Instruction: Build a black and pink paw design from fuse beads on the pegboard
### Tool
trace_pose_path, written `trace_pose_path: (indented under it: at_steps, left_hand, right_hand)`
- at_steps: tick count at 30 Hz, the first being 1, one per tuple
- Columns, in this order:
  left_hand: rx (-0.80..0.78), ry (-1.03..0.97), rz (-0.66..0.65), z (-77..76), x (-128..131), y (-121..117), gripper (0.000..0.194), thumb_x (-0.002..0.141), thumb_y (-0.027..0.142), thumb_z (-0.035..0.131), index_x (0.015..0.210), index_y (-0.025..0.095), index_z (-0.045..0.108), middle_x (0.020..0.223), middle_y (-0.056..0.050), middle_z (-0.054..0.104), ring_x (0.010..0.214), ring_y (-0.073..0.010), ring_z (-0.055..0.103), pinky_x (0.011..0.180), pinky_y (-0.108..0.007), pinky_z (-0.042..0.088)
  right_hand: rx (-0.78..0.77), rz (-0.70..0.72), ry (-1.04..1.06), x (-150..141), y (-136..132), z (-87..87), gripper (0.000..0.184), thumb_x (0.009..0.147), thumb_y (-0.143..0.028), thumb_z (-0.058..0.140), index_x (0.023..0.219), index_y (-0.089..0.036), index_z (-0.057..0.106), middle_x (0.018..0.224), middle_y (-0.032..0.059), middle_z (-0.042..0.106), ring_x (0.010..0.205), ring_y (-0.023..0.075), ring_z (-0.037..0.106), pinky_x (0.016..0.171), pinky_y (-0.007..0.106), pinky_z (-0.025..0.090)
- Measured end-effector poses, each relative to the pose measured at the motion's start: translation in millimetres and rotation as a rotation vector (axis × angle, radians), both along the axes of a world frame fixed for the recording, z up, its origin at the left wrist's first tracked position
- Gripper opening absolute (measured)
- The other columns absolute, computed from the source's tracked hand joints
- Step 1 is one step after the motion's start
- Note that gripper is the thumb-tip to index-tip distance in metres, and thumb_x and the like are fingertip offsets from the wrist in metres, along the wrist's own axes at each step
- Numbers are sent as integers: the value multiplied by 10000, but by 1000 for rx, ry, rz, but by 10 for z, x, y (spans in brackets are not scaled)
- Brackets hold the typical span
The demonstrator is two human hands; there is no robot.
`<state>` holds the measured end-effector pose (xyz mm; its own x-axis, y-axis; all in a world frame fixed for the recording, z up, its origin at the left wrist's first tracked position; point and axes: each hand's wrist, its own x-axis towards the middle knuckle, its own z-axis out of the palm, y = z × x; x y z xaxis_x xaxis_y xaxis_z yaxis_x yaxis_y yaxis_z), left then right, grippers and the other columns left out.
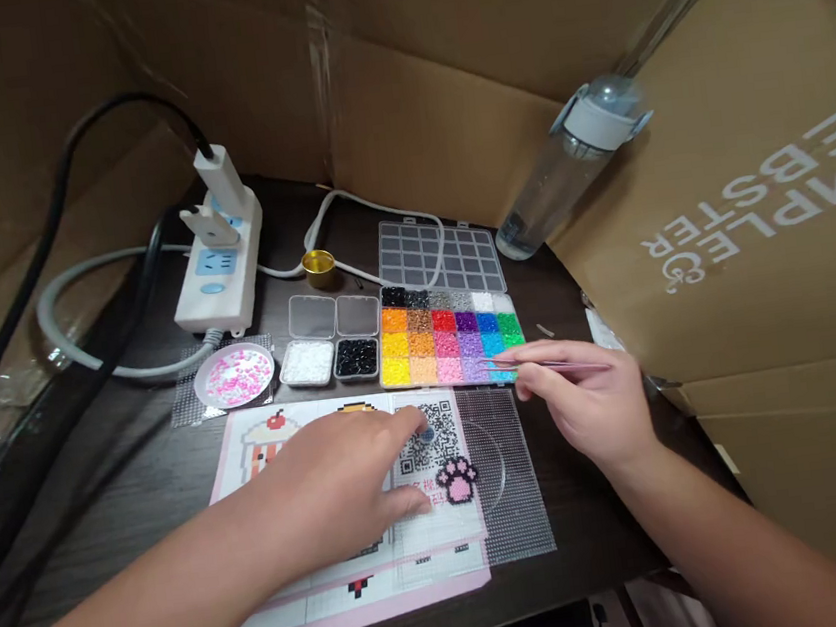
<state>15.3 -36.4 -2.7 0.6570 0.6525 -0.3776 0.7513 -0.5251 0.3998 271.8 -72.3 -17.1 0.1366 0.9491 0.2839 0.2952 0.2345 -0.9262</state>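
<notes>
In my right hand (pixel 585 395) is a pair of pink tweezers (pixel 564 365), its tips over the lower right compartments of the bead box (pixel 408 346), which is filled with beads sorted by colour. My left hand (pixel 361 471) reaches over the printed pattern sheets (pixel 271 612), thumb and fingers apart and nothing visible between them. A pink and black paw made of beads (pixel 456 480) lies just right of that hand, on a clear pegboard (pixel 511 504). Part of the cupcake pattern (pixel 268 441) is hidden by my left hand.
Small cases of white beads (pixel 307 363) and black beads (pixel 357 358) stand open beside a round dish (pixel 204 388) of pink and white beads. Behind are a gold cup (pixel 319 269), a power strip (pixel 216 266) with cables and a water bottle (pixel 560 176). Cardboard walls (pixel 425 111) surround the table.
</notes>
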Motion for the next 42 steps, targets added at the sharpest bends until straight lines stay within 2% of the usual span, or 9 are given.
trace_pose_path:
  at_steps: [4, 11, 21, 29, 36, 40, 42]
  left_hand:
    - [4, -29, 10, -4, -7, -7, 474, 840, 463, 703, 1269, 265, 669, 1108, -124, 779, 980, -337, 731, 761, -409, 541]
    - [-7, -53, 15, -35, -15, -12, 419, 831, 423, 723, 1217, 265, 684, 1063, -115, 785, 946, -347, 737, 732, -411, 535]
    - [-26, -46, 2, -3, 3, -3, 434, 844, 422, 732, 1246, 267, 675, 1080, -106, 790, 944, -354, 744, 730, -428, 545]
    - [-23, -44, -10, -23, -11, -25, 452, 857, 428, 726, 1271, 259, 660, 1095, -114, 784, 960, -371, 740, 753, -460, 551]
    - [-37, -23, -6, -32, 1, -11, 478, 856, 446, 726, 1294, 263, 665, 1096, -115, 780, 958, -373, 737, 753, -457, 547]
    - [-35, -1, -11, -39, -5, -2, 511, 868, 482, 710, 1331, 276, 647, 1164, -123, 767, 1002, -378, 732, 782, -469, 550]
    - [-29, 9, -18, -38, -5, 6, 526, 872, 500, 706, 1345, 280, 639, 1192, -124, 762, 1025, -376, 729, 800, -466, 548]
  right_hand:
    - [-25, -20, -90, -114, 222, -52, 93, 820, -201, 774, 850, -224, 858, 834, 51, 839, 613, 161, 731, 586, 289, 643]
    - [-8, -34, -161, -137, 170, -213, 95, 824, -201, 758, 833, -219, 851, 835, 61, 839, 729, 209, 792, 645, 318, 680]
    - [-16, -28, -154, -117, 196, -189, 89, 811, -181, 760, 801, -207, 844, 817, 60, 838, 652, 186, 772, 579, 277, 658]
    - [-66, -32, -145, -124, 199, -187, 86, 801, -209, 772, 818, -209, 856, 823, 65, 839, 646, 188, 772, 599, 293, 663]
    - [-90, -63, -112, -134, 196, -184, 85, 793, -208, 779, 813, -213, 860, 765, 51, 825, 550, 150, 710, 516, 259, 608]
    - [-94, -56, -74, -118, 189, -175, 94, 815, -197, 772, 836, -212, 862, 654, 27, 782, 500, 131, 656, 475, 246, 560]
    - [-84, -49, -48, -87, 171, -169, 89, 837, -202, 779, 852, -222, 863, 678, 29, 789, 510, 125, 646, 488, 249, 548]
